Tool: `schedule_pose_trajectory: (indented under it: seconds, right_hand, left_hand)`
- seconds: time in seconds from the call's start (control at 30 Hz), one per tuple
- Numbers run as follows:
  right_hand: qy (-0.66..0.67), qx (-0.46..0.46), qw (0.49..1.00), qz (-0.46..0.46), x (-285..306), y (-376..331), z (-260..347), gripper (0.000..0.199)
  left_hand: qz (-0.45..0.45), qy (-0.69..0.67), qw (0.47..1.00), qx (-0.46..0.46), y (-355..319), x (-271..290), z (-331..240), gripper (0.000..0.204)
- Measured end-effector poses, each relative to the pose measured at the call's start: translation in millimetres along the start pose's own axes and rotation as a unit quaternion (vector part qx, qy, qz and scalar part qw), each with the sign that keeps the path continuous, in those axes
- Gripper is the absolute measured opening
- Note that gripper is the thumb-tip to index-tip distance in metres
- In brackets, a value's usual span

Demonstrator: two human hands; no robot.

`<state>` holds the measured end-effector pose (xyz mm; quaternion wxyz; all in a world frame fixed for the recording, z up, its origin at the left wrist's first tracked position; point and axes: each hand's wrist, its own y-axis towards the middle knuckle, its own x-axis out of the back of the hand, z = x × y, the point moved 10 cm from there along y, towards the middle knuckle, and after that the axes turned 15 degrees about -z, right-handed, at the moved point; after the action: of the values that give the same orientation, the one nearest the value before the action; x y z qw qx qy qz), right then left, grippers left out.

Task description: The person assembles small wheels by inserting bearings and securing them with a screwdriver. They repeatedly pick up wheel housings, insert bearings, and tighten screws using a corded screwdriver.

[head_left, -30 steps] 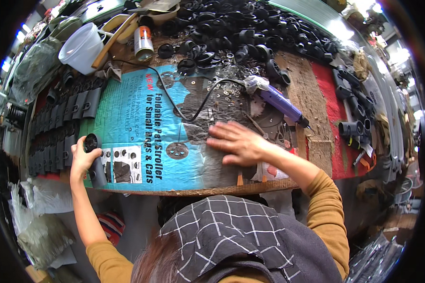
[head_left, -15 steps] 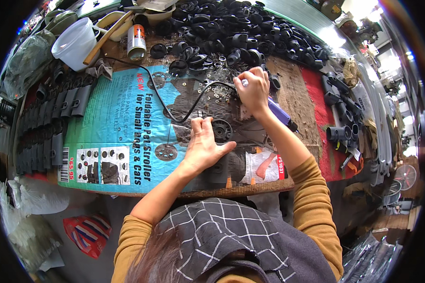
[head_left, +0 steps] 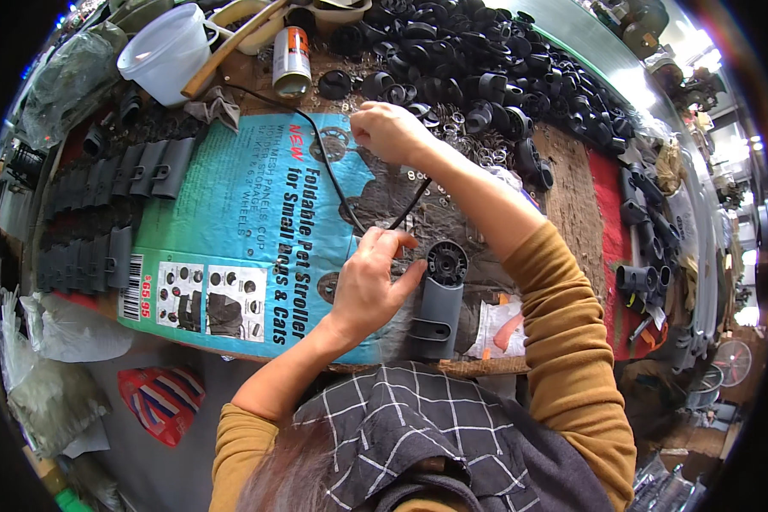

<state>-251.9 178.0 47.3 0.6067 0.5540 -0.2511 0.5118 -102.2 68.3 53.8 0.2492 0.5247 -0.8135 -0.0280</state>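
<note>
My left hand [head_left: 369, 283] rests on the printed cardboard sheet [head_left: 198, 247], thumb spread from its bent fingers. Right beside its thumb lies a grey plastic tube fitting [head_left: 439, 307] with a round black ribbed end [head_left: 446, 263]. My right hand [head_left: 388, 132] is closed, fingers curled, over the far part of the sheet; whatever it may hold is hidden. Small metal washers [head_left: 418, 177] lie scattered beneath that forearm. A black cable [head_left: 328, 162] loops across the sheet and passes by my left fingers. Past the right forearm shows a sliver of the purple power screwdriver [head_left: 531, 198], mostly covered.
Black plastic caps [head_left: 452, 51] are heaped at the back. A spray can [head_left: 292, 61] and a white bucket [head_left: 166, 55] stand at the far left. Rows of grey tube fittings [head_left: 136, 171] line the left side; more black fittings [head_left: 644, 273] lie on the right.
My right hand has let go of the purple screwdriver and moved left. The grey fitting with the round end now lies lower, toward me, apart from my left fingers. The view has shifted slightly.
</note>
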Motion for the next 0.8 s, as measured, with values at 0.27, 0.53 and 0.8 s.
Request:
schedule_pose_trajectory:
  seconds: [0.27,0.53,0.8]
  right_hand:
    - [0.053,-0.087,0.992,-0.076,97,-65,-12,0.013]
    - [0.009,-0.033,0.993,0.113,-19,-22,16,0.021]
    - [0.158,-0.096,0.971,-0.155,135,-114,23,0.013]
  left_hand:
    - [0.033,-0.038,0.998,-0.027,-10,-28,2,0.032]
    - [0.094,0.021,0.995,-0.012,-25,-39,4,0.057]
    - [0.127,0.080,0.988,-0.044,-25,-51,9,0.088]
